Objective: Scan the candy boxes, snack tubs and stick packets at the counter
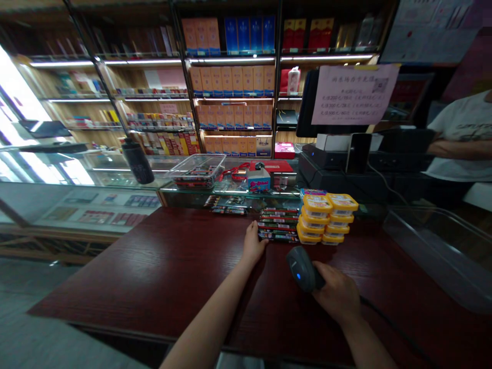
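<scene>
My right hand [338, 294] is wrapped round a dark handheld barcode scanner [302, 271] with a blue light on it. The scanner's head points forward and left, above the dark red tabletop. At the left end of a stack of thin, dark snack packets [279, 225], my left hand [253, 243] grips the edge, with the thumb at the front. Touching the stack's right side or very near it are piled yellow-lidded tubs [317, 205] in two columns. A blue and purple packet [313, 192] shows behind the tubs.
More packets [226, 205] lie behind my left hand. A clear tray of packets [196, 171], a small blue box [259, 181] and a dark bottle [137, 161] stand on the glass counter. A clear bin [442, 251] is at right. Beyond the monitor [307, 102], a person [457, 138] stands with folded arms.
</scene>
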A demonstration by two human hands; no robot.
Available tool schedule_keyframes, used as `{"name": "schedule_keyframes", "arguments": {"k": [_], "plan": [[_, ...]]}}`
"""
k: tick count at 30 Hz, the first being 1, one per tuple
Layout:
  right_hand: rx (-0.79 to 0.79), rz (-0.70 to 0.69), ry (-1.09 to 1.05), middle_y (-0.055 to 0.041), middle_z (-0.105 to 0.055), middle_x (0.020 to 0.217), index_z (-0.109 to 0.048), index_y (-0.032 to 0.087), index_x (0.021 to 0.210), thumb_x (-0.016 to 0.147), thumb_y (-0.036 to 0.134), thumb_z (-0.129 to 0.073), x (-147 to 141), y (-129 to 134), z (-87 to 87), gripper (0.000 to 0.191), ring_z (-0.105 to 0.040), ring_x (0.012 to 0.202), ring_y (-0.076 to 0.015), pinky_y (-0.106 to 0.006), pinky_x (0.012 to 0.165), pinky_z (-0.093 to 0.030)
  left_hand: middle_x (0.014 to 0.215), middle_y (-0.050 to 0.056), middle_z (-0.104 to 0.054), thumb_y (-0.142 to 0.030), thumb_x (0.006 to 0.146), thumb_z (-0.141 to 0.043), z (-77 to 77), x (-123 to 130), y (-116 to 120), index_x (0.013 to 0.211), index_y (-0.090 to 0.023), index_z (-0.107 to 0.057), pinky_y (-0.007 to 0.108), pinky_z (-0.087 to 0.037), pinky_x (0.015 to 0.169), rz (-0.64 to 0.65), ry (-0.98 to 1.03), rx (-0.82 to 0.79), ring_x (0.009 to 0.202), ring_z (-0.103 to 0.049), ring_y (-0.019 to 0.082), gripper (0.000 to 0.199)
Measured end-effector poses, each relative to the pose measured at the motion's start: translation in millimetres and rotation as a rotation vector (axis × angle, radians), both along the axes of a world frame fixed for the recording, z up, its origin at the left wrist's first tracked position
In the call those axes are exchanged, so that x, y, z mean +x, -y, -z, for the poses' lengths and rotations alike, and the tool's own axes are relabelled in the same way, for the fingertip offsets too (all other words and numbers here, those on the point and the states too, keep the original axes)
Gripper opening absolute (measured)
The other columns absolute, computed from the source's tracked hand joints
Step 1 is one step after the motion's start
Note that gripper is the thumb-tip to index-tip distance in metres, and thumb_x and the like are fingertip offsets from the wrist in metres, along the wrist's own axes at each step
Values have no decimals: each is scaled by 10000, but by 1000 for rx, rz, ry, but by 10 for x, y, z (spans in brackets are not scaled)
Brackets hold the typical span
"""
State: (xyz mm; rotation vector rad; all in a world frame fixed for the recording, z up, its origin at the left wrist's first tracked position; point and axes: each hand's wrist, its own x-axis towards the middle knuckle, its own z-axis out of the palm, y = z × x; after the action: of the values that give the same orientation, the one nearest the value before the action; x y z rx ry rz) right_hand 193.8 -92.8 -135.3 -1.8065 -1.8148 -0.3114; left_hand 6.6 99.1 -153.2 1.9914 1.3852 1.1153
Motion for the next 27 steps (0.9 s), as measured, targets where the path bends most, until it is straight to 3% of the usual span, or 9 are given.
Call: {"name": "schedule_keyframes", "arguments": {"k": [5,9,13,17,21,27], "plan": [[17,-21,26,-64,-715,951,-596,187,1005,739,161,-499,4,10,18,284,-667,833,-218,-307,711,-472,1345,158,-443,-230,603,-766,-29,-174,-51,1364,-164,-371,436,-313,1093,48,-14,49,1291,-402,285,860],[44,-27,19,-60,-717,937,-595,199,991,754,172,-488,8,17,39,262,-670,807,-212,-301,683,-466,1251,150,-502,-377,745,-665,-78,-470,-194,1306,-148,-434,438,-380,1034,-11,-101,159,1207,-474,269,649],[46,-22,2,-46,-713,874,-596,207,984,751,164,-480,5,18,44,265,-665,752,-196,-286,664,-462,1213,145,-536,-294,820,-569,-159,-802,-416,1249,-128,-488,406,-400,1019,-152,-299,177,1168,-503,254,467],[39,-24,-39,-33,-713,891,-596,212,1002,744,159,-474,1,9,62,290,-667,771,-190,-290,684,-462,1315,140,-500,-156,810,-517,-262,-1047,-692,1270,-131,-479,360,-360,1057,-228,-534,150,1232,-456,236,462],[30,-12,-51,-28,-715,920,-606,216,1002,758,179,-471,7,-5,100,281,-668,775,-188,-295,679,-466,1367,136,-469,-109,815,-463,-327,-1184,-931,1306,-160,-459,435,-324,1060,-255,-604,120,1298,-371,275,494],[-8,31,-52,-35,-720,933,-618,222,1011,749,198,-481,23,-25,121,296,-672,784,-194,-294,673,-467,1196,155,-512,-207,874,-407,-386,-1254,-962,1211,-197,-567,427,-391,927,-315,-686,92,1132,-444,295,373]]}}
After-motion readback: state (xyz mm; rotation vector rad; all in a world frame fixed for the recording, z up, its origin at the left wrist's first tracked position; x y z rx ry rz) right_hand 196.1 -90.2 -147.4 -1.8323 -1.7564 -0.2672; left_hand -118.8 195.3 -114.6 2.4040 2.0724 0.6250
